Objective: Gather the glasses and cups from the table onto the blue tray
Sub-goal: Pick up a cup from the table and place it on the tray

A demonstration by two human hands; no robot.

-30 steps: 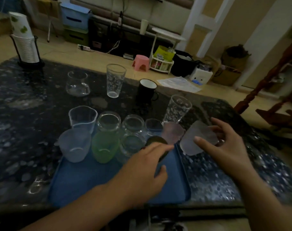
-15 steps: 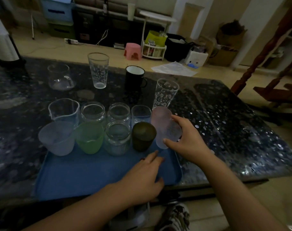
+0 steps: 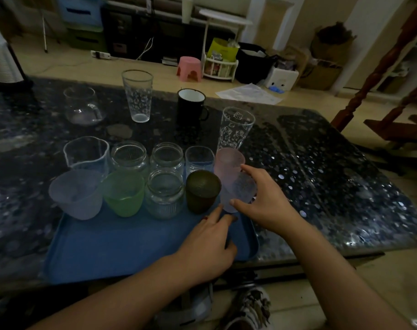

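Note:
A blue tray (image 3: 121,244) lies at the table's near edge and holds several cups and jars in two rows, among them a frosted white cup (image 3: 76,194), a green cup (image 3: 123,194) and a dark cup (image 3: 202,190). My right hand (image 3: 262,206) grips a frosted cup (image 3: 238,189) standing at the tray's right end, beside a pink frosted cup (image 3: 229,160). My left hand (image 3: 207,244) rests on the tray's right part with fingers extended. On the table behind stand a patterned glass (image 3: 236,129), a black mug (image 3: 191,108), a tall dotted glass (image 3: 137,95) and a glass pitcher (image 3: 82,106).
The dark speckled table (image 3: 333,186) stretches to the right of the tray. A stack of paper cups in a stand (image 3: 2,58) sits at the far left corner. Beyond the table are a pink stool (image 3: 189,69), a small rack and boxes on the floor.
My right hand carried the frosted cup from the table at the right onto the tray's right end. My left hand drew back from the dark cup toward the tray's near side.

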